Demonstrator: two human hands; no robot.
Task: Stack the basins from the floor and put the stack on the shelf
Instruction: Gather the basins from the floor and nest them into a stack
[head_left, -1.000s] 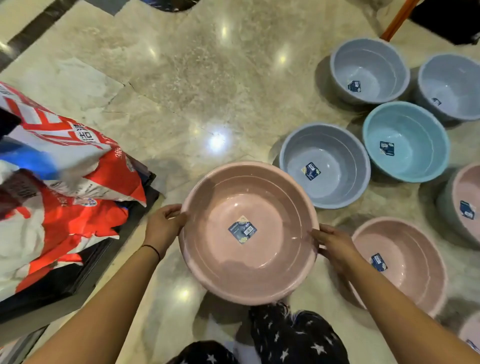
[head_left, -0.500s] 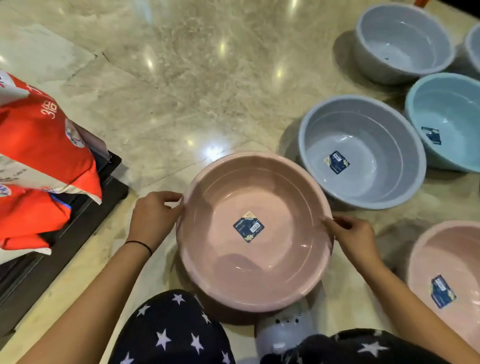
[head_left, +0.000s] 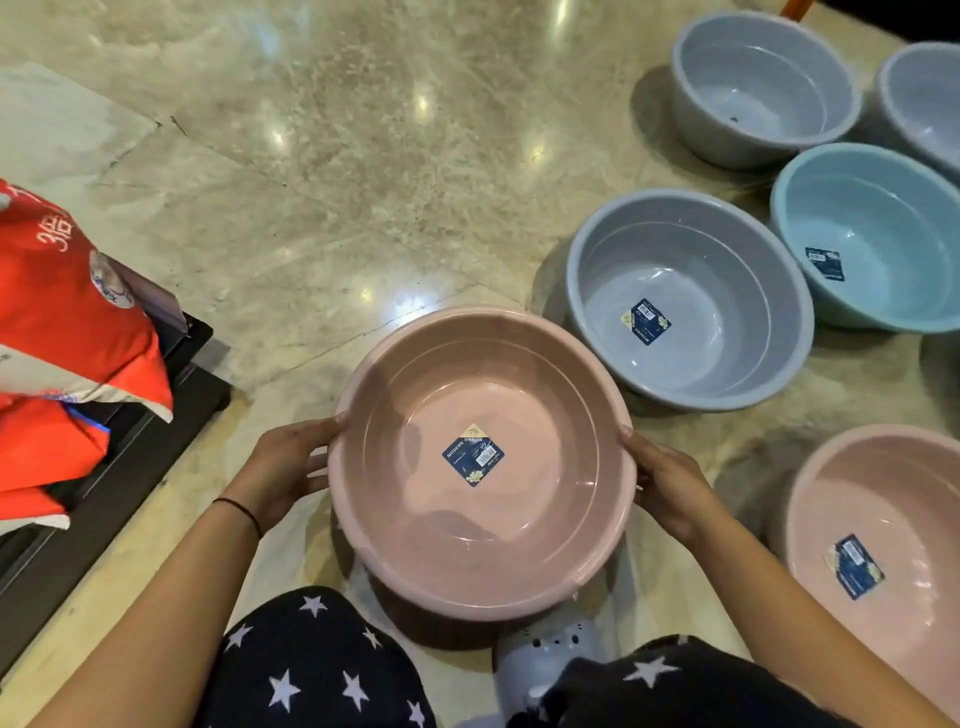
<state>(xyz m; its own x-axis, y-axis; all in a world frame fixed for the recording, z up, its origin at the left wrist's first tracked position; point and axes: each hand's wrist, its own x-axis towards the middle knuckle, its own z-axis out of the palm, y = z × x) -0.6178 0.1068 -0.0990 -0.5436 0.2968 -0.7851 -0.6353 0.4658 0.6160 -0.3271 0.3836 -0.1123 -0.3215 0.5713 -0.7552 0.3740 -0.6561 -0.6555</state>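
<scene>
A pink basin (head_left: 540, 525) with a dark label in its bottom sits low in front of me, close to the marble floor. My left hand (head_left: 288, 467) grips its left rim and my right hand (head_left: 667, 486) grips its right rim. To its right rear stands a grey basin (head_left: 691, 358). Behind that are a light blue basin (head_left: 878, 208) and two more grey basins (head_left: 758, 88), (head_left: 930, 98). A second pink basin (head_left: 883, 499) lies at the right edge.
A low black shelf base (head_left: 104, 499) at the left carries red and white bags (head_left: 57, 332). My knees in star-print trousers (head_left: 311, 665) and a grey slipper (head_left: 550, 660) are at the bottom. Polished marble floor (head_left: 363, 182) stretches ahead.
The pink basin has come down lower and nearer to my knees, still held on both sides. My view has dropped and shifted, so the basins at the right look closer.
</scene>
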